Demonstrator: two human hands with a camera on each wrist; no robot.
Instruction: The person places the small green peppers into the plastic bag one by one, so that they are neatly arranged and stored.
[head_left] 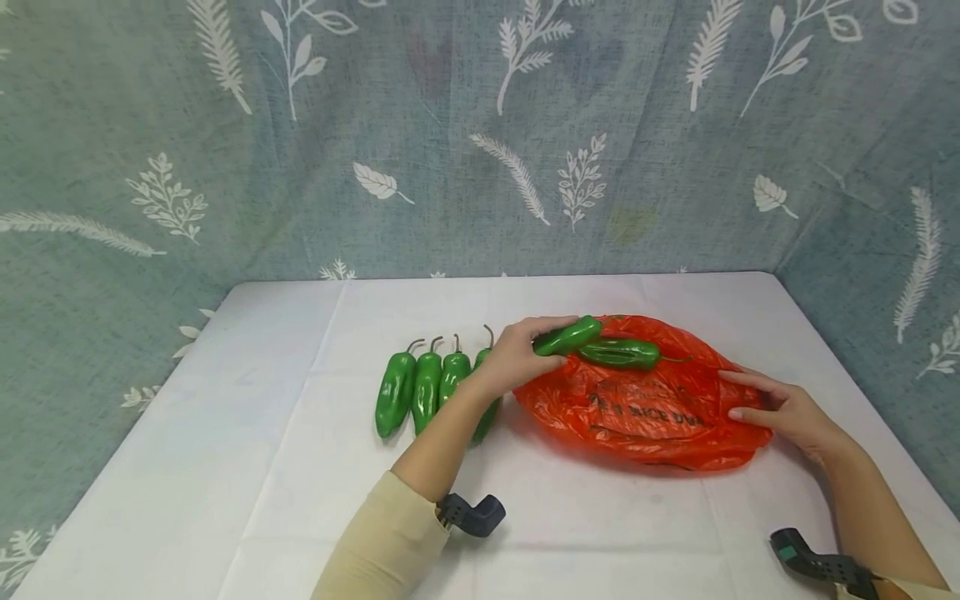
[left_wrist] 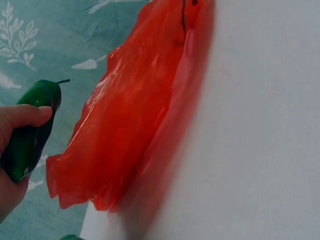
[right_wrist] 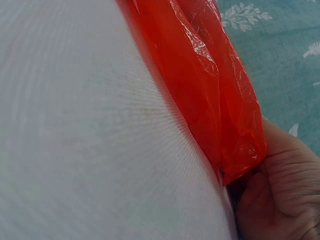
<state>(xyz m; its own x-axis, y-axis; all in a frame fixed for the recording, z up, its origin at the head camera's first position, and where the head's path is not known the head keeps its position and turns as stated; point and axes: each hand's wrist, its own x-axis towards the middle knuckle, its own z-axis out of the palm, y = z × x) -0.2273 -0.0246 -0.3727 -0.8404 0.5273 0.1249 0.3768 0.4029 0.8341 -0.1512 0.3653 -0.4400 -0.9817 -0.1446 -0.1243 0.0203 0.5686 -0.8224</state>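
Observation:
My left hand (head_left: pixel 519 354) grips a glossy green chili pepper (head_left: pixel 567 337) above the left part of a crumpled red plastic bag (head_left: pixel 637 408). The left wrist view shows the thumb lying across this pepper (left_wrist: pixel 44 97), its short stem pointing away from the hand. A second green pepper (head_left: pixel 621 353) lies on the bag near its far edge, stem to the right. At the bag's right end, my right hand (head_left: pixel 791 412) holds the plastic between thumb and fingers. In the right wrist view the bag (right_wrist: pixel 200 90) runs into that hand (right_wrist: pixel 285 190); its fingertips are hidden there.
Several green peppers (head_left: pixel 395 393) lie side by side on the white tablecloth (head_left: pixel 300 500), left of the bag, stems pointing away. My left forearm partly covers the rightmost ones. Blue-green leaf-patterned fabric (head_left: pixel 450 125) hangs behind the table and along its sides.

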